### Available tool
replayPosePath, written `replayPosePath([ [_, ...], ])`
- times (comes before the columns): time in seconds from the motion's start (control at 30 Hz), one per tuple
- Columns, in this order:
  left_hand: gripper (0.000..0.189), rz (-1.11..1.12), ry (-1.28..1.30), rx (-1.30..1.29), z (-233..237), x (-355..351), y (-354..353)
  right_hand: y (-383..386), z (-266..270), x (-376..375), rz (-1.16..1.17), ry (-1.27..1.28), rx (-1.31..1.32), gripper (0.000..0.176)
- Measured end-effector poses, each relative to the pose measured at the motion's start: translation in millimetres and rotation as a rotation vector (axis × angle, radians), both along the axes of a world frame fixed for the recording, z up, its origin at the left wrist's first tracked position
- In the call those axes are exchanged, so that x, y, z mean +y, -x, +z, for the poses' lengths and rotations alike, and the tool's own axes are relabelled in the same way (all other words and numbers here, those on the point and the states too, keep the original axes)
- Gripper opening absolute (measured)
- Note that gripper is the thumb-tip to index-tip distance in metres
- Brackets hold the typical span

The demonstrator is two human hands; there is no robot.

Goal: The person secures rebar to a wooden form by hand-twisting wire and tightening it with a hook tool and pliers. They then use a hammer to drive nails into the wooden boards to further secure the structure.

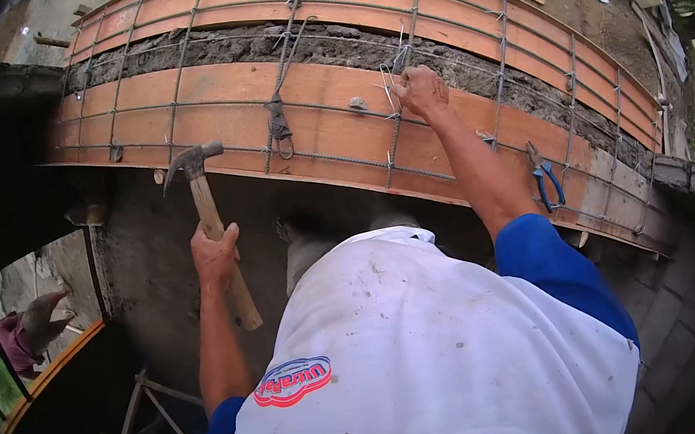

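**Hands at the rebar mesh on curved formwork**

Left of centre, the left hand (215,253) is closed round the wooden handle of a claw hammer (205,204). Its head is raised just below the orange formwork (237,81), clear of the bars. At upper centre, the right hand (420,91) pinches thin tie wire (390,89) at a crossing of the rebar mesh (289,46), steadying it. Blue-handled pliers (547,180) rest on the board at right, near that arm.
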State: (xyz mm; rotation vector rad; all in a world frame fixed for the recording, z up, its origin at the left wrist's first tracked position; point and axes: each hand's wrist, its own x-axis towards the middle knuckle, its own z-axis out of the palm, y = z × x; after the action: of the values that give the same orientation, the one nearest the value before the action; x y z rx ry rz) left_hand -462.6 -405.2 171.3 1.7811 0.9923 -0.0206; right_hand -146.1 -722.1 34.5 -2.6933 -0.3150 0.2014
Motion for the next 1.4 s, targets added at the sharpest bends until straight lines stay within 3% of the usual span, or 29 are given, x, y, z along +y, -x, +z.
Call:
replayPosePath([
  [0.1, 0.025, 0.147, 0.010, 0.143, -40.1, 43.2, 112.1, -7.8, -0.2, 28.2, 0.067, 0.299, 0.214, 0.025],
  [0.13, 0.024, 0.206, 0.073, 0.189, -53.4, 51.6, 146.7, -11.3, -24.5, 35.6, -0.012, 0.311, 0.182, 0.025],
  [0.27, 0.020, 0.378, 0.162, 0.410, -100.2, 67.3, 263.9, -11.9, -34.4, 52.9, -0.232, -0.038, -0.003, 0.022],
  [0.33, 0.023, 0.252, 0.066, 0.596, -153.1, 88.1, 351.9, -17.5, -31.9, 37.8, -0.332, -0.297, -0.148, 0.020],
  [0.37, 0.029, 0.186, 0.020, 0.687, -178.8, 98.4, 395.1, -16.1, -23.9, 21.3, -0.285, -0.158, -0.128, 0.021],
  [0.43, 0.029, 0.108, -0.003, 0.829, -181.8, 108.8, 430.2, -10.0, -7.0, -17.9, -0.192, 0.108, -0.072, 0.022],
  [0.53, 0.030, 0.109, 0.030, 0.863, -167.7, 112.4, 434.5, -6.2, -28.1, -50.2, -0.019, 0.470, 0.065, 0.020],
  [0.63, 0.031, 0.086, 0.047, 0.830, -157.1, 106.9, 416.4, -5.7, -91.0, -56.2, -0.124, 0.396, -0.030, 0.019],
  [0.67, 0.031, 0.073, 0.043, 0.817, -151.1, 103.4, 405.8, -9.0, -101.5, -55.7, 0.001, 0.377, -0.044, 0.026],
  [0.73, 0.031, 0.046, 0.043, 0.795, -135.2, 93.6, 383.3, -4.5, -78.9, -41.5, 0.077, 0.320, 0.083, 0.034],
  [0.8, 0.032, 0.015, 0.040, 0.769, -127.4, 85.7, 353.8, 3.2, -63.9, -45.0, 0.119, 0.082, 0.014, 0.036],
  [0.87, 0.032, -0.042, 0.013, 0.758, -127.0, 80.3, 331.3, -1.9, -89.9, -67.9, 0.093, -0.007, 0.002, 0.034],
  [0.97, 0.031, -0.148, 0.006, 0.711, -130.4, 70.4, 298.4, -13.8, -104.9, -95.3, 0.302, -0.054, -0.059, 0.031],
  [1.07, 0.032, -0.157, 0.065, 0.650, -99.6, 52.0, 254.6, -16.3, -102.9, -119.4, 0.007, 0.182, -0.164, 0.026],
  [1.1, 0.033, -0.141, 0.075, 0.659, -97.3, 47.1, 249.7, -14.5, -83.7, -114.9, -0.068, 0.120, -0.138, 0.024],
  [1.17, 0.036, -0.122, 0.098, 0.697, -95.4, 39.5, 248.9, -13.9, -20.8, -83.2, -0.206, -0.004, -0.078, 0.021],
  [1.27, 0.040, -0.096, 0.121, 0.741, -99.9, 24.5, 255.5, -15.0, -6.9, 0.1, -0.130, -0.617, 0.018, 0.022],
  [1.33, 0.043, 0.001, 0.078, 0.785, -122.2, 14.9, 279.3, -9.3, -20.0, 79.1, -0.167, -0.919, 0.493, 0.029],
  [1.4, 0.042, 0.006, 0.092, 0.827, -109.6, 12.6, 281.6, -5.7, -52.8, 144.3, -0.051, -0.737, 0.282, 0.037],
])
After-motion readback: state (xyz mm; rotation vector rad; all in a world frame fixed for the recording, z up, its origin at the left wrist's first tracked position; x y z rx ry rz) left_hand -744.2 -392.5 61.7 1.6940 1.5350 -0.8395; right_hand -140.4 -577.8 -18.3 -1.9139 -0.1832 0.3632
